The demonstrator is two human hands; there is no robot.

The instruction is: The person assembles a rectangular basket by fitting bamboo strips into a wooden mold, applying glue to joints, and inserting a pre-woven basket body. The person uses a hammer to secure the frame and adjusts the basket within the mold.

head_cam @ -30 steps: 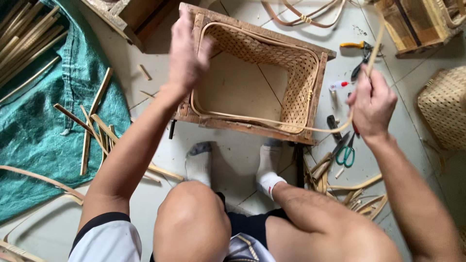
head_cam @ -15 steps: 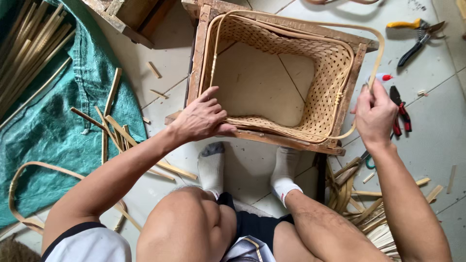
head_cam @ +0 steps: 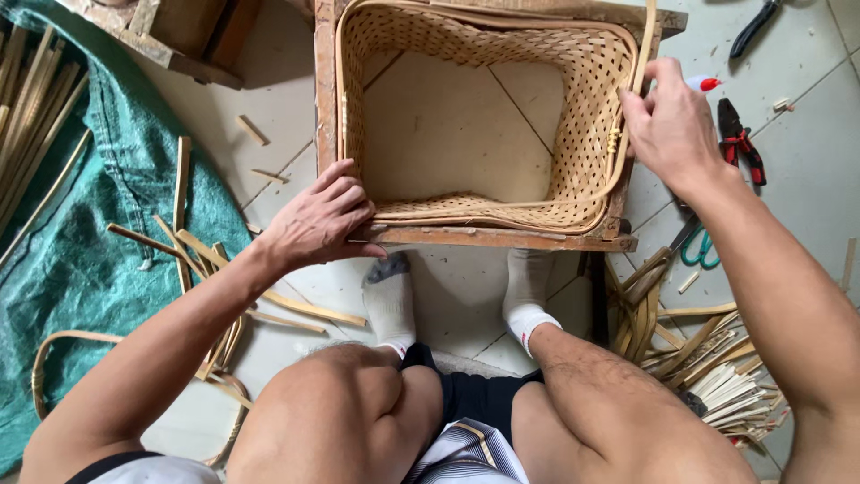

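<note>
While I log this view, the woven bamboo basket sits at twelve o'clock, bottomless, floor tile showing through, set inside a wooden frame on the tiled floor.

Item: left hand, at nine o'clock of the basket's near corner, fingers spread flat and pressing the frame and basket rim; nothing gripped.

Item: right hand, at three o'clock, fingers closed on a thin bamboo strip that rises along the basket's right rim.

Item: two socked feet, at six o'clock, just beside the frame.

Item: red-handled pliers, at three o'clock beyond the right hand; green-handled scissors below them.

Item: bundle of bamboo slats, at four o'clock.

Item: green tarpaulin, at nine o'clock, loose bamboo strips lying across its edge.
</note>
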